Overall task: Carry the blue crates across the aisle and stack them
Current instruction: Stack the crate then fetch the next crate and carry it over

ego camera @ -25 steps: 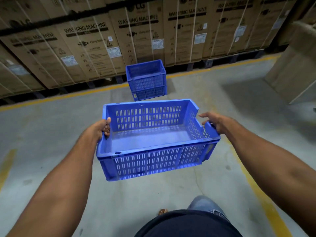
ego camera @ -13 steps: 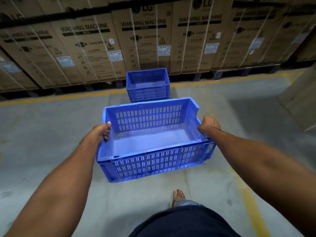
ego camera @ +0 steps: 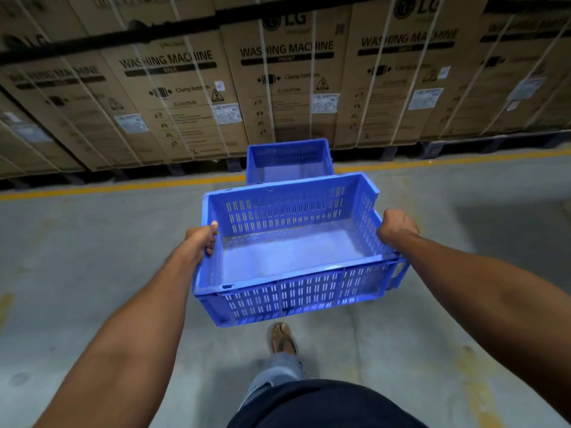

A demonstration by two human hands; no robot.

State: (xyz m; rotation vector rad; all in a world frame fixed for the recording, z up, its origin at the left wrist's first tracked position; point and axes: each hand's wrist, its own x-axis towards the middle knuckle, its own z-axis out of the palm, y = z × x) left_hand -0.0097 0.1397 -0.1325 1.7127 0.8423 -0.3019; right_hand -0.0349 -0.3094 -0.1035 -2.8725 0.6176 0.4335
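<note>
Now | left hand, right hand: fingers clenched on carried crate | empty inside | far crate beyond it

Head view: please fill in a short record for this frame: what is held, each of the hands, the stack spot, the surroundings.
held: carried crate, blue, empty, off the floor
left hand: grips the crate's left rim
right hand: grips the crate's right rim
stack spot: far crate, blue, straight ahead, base hidden
floor mark: yellow line beside the far crate
backdrop: washing machine cartons in a row behind it
</note>
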